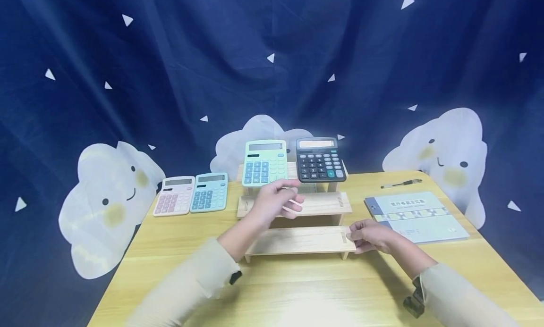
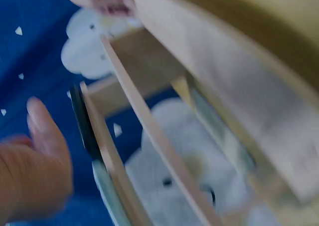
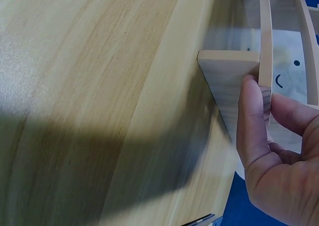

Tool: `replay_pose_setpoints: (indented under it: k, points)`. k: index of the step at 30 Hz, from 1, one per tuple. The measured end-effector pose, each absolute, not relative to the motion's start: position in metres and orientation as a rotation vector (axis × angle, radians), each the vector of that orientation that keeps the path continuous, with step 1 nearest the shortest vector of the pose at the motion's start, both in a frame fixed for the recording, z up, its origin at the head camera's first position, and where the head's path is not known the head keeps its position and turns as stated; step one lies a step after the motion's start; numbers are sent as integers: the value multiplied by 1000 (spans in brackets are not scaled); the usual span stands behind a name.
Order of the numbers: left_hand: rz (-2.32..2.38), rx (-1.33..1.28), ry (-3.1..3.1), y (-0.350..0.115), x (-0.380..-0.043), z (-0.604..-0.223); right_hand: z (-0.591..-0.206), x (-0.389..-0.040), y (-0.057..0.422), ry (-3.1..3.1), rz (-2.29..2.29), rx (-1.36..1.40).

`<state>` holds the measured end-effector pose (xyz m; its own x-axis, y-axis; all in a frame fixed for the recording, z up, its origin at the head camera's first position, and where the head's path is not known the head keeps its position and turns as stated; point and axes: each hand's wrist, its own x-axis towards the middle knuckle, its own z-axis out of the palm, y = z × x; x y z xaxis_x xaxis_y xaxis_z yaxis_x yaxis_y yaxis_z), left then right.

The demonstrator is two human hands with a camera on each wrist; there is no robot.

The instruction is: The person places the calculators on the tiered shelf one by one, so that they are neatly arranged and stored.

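A three-tier wooden display stand (image 1: 297,240) stands on the table. My right hand (image 1: 371,236) pinches the right end of its lowest board, and the right wrist view shows thumb and fingers (image 3: 291,113) on either side of that board's end. My left hand (image 1: 277,199) hovers over the middle tier with relaxed fingers and nothing in them. On the top tier a light green calculator (image 1: 278,164) leans upright beside a black calculator (image 1: 319,161). The left wrist view, blurred, has the left hand (image 2: 37,178) apart from the stand's boards (image 2: 149,128).
A pink calculator (image 1: 173,197) and a blue calculator (image 1: 210,192) lie left of the stand on the wooden table (image 1: 178,270). To the right are a pale booklet (image 1: 416,218) and a pen (image 1: 401,183). Behind hangs a dark blue curtain (image 1: 238,72) with cloud prints.
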<state>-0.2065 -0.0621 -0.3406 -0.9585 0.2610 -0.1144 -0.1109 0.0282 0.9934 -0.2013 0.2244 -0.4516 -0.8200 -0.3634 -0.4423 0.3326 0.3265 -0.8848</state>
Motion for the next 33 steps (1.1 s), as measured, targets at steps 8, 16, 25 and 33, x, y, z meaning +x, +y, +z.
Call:
replay_pose_setpoints:
  k: [8,16,25,33]
  points:
    - [1875,456,2216,-146,-229,-338,-455,-199,224,1992,-1539,-19]
    - [1781,308,2479,-225,-266,-335,-450,-206,226,2038,-1526,-22]
    - [1778,-104,2704,-320,-278,-374,-450,-206,223,2026,-1535,-12]
    - [1707,-401,2843,-360,-276,-394,-450,-203,226,2034,-1531,-8]
